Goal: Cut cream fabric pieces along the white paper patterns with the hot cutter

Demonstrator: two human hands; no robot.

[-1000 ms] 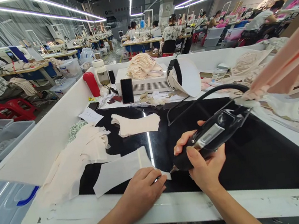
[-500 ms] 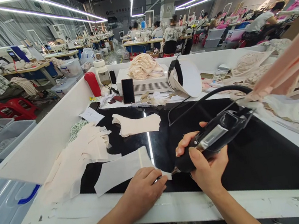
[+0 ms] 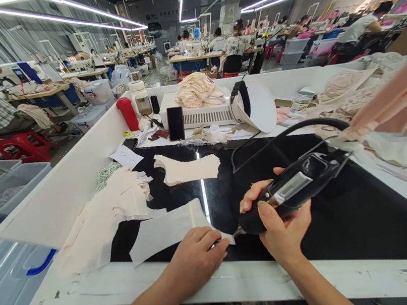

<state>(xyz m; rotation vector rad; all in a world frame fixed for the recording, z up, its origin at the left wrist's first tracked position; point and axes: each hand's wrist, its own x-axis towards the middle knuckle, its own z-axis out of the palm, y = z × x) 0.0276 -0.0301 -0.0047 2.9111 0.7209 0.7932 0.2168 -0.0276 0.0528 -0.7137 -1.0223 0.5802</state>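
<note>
My right hand [image 3: 285,224] is wrapped round a black corded handheld power tool [image 3: 295,187], which slants down to the left. Its narrow metal tip [image 3: 238,231] is at the right end of a thin white cut fabric piece [image 3: 165,232]; I cannot tell whether it touches. My left hand [image 3: 199,252] rests on that end of the piece, fingers curled and pressed together. A small shiny bit of something shows between those fingers, mostly hidden. Behind the piece lies a stack of cream cut fabric pieces [image 3: 188,168] on the black work surface [image 3: 351,222].
Overlapping cream pieces [image 3: 101,213] are heaped left of my hands. A phone [image 3: 175,123], a white box [image 3: 198,117], a red bottle [image 3: 128,114] and a white visor [image 3: 258,106] line the back. Peach fabric [image 3: 393,93] hangs at right above the tool's cable [image 3: 292,134].
The whole view has shifted slightly. Both hands, the power tool and the white piece keep the same places relative to each other.
</note>
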